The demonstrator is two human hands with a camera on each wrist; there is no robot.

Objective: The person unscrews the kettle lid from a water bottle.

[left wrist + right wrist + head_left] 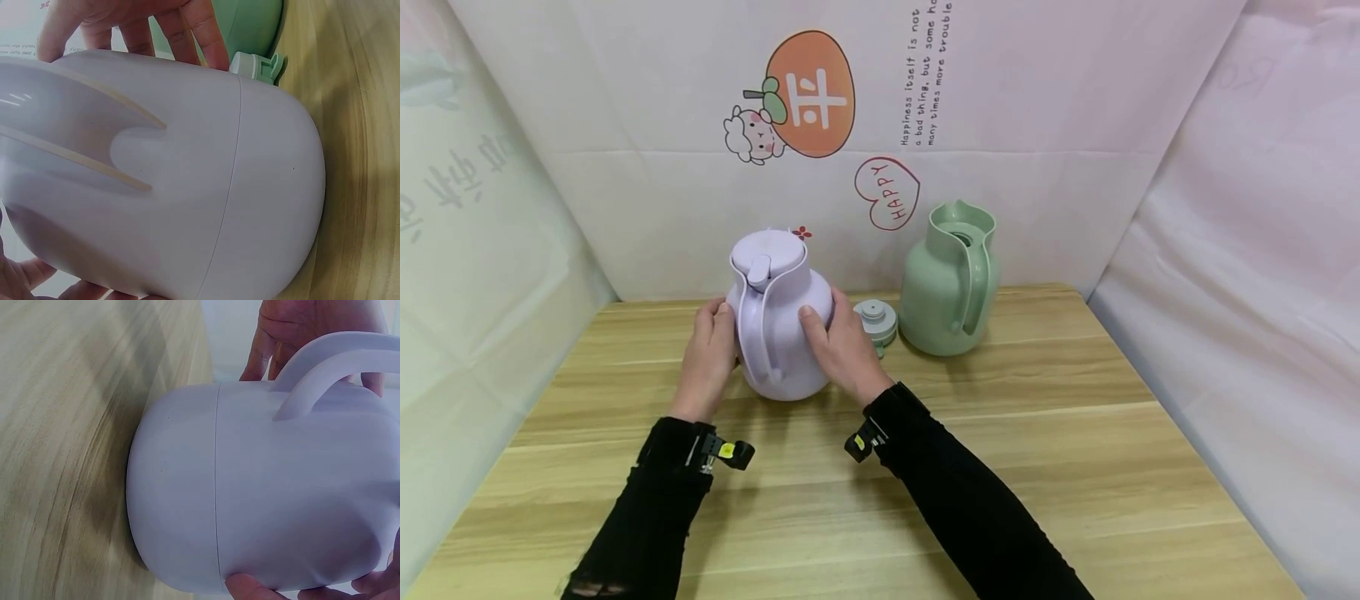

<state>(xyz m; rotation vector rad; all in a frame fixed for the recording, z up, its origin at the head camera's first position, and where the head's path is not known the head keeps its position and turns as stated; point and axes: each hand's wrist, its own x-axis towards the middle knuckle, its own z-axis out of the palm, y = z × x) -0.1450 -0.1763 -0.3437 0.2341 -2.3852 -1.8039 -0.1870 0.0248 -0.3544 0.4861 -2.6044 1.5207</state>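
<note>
A lilac thermos jug (793, 333) with its lid on is held between both hands, its handle facing the person. The left hand (706, 354) grips its left side, thumb toward the handle. On the opposite side the right hand (842, 346) wraps round the body, thumb on the front and fingers behind. In both wrist views the jug's rounded base (281, 181) is close over the wooden table. A seam runs round its lower body. Just right of the right hand lies a grey-green stopper (876, 321).
A green thermos jug (936, 300) stands upright at the back right, its top open and its handle turned toward the front right. The wooden table (1045, 467) ends at a white printed cloth (1037, 200) behind, with more cloth at both sides.
</note>
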